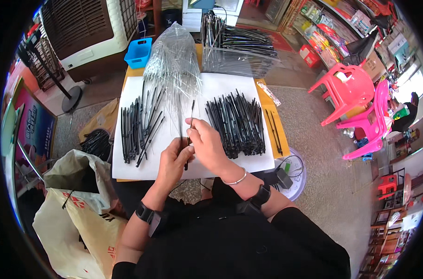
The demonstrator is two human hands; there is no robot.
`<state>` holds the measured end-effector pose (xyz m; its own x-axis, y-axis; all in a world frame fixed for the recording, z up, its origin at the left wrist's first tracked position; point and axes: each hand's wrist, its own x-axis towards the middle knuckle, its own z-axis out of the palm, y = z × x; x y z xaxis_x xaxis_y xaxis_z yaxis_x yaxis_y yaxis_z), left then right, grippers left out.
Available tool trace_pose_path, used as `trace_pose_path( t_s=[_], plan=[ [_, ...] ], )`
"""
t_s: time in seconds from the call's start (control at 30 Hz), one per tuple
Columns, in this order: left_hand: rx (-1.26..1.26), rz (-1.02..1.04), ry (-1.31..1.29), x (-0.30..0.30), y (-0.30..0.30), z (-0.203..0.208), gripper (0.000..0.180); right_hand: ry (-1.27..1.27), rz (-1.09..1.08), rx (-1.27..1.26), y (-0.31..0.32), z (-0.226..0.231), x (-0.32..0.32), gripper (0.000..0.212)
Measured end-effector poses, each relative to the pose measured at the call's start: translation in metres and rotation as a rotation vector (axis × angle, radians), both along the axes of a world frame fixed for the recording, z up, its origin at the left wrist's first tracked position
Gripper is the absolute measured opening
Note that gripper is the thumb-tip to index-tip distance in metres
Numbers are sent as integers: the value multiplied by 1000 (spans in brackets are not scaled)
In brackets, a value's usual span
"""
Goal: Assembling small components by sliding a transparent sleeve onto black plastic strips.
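Over the near middle of the white-covered table, both my hands are closed round one slender black rod. My left hand grips its lower part, and the lower tip sticks out below the fingers. My right hand pinches it higher up, with the upper end pointing away from me. Thin pale wires run close to my left fingers, but I cannot tell whether it holds one too. To the left lies a loose batch of black rods; a thicker batch of black rods lies to the right.
A clear plastic bag of thin wires lies at the table's far side, beside a blue basket. More dark rods in clear plastic lie at the far right. A large sack stands left of me; pink plastic chairs stand right.
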<state>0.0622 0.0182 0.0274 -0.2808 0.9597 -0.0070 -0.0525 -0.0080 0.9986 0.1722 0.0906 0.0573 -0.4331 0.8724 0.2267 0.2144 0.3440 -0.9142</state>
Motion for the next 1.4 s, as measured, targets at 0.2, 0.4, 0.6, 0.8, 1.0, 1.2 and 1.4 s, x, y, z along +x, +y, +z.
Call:
trace_pose_path(
  t_s=[0.2, 0.4, 0.6, 0.8, 1.0, 1.2, 1.4],
  plan=[
    [-63, -214, 63, 8, 1, 10, 20, -178, -83, 130, 3, -2, 15, 21],
    [-40, 77, 277, -30, -19, 7, 23, -702, -320, 273, 55, 46, 66, 18],
    [-117, 503, 766, -82, -46, 12, 16, -928, -272, 418, 103, 2, 110, 25],
    [-142, 465, 1208, -82, -66, -11, 17, -836, -297, 498, 74, 12, 85, 29],
    [-214, 361, 1023, -81, -65, -6, 16, -425, 28, 383, 26, 9, 35, 24],
    [-301, 194, 114, -69, -70, 12, 16, 9, 390, -533, -18, -17, -29, 26],
    [-260, 18, 6, -60, -53, -5, 15, -27, 391, -466, -15, -14, -43, 20]
  ],
)
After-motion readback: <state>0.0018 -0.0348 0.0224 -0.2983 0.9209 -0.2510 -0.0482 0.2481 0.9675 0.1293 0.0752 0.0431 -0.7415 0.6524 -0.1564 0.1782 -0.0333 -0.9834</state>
